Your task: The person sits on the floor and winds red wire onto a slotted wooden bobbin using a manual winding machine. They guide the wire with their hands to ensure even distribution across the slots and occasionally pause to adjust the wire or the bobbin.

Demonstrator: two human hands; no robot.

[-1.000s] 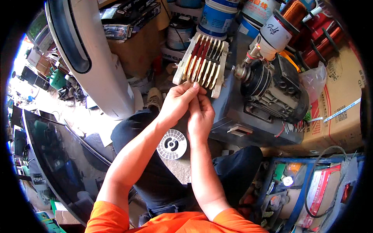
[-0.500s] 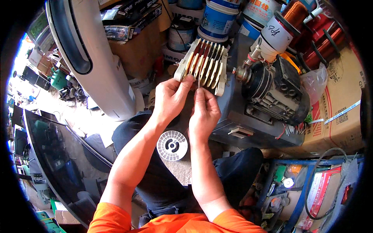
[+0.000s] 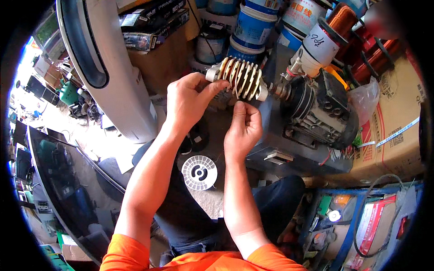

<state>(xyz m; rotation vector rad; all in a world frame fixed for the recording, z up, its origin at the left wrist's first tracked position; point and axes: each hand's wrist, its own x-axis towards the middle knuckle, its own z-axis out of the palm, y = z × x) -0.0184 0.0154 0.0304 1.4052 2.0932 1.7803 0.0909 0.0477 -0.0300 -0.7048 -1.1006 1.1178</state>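
A cream-coloured ribbed coil former [image 3: 244, 79] sits at the end of the motor's shaft, with reddish-brown copper wire showing between some of its ribs. My left hand [image 3: 187, 97] grips its left end, the thumb laid against the ribs and the other fingers mostly hidden behind. Just below the former, my right hand [image 3: 244, 126] is closed in a pinch, thumb against forefinger. A thin wire seems to run from the ribs to these fingertips; it is hard to make out. The dark electric motor [image 3: 323, 108] stands to the right on a grey metal cabinet [image 3: 289, 158].
On the floor between my legs lies a white slotted spool [image 3: 199, 173]. A tall pale appliance [image 3: 108, 67] stands left, beside a dark glass panel [image 3: 72, 180]. Paint buckets [image 3: 254, 27] and copper wire spools [image 3: 341, 20] crowd the back. A blue crate [image 3: 357, 226] holds odds and ends.
The former has turned on the shaft, its ribs now seen from another side. My left hand has shifted left and up, and my right hand slightly right.
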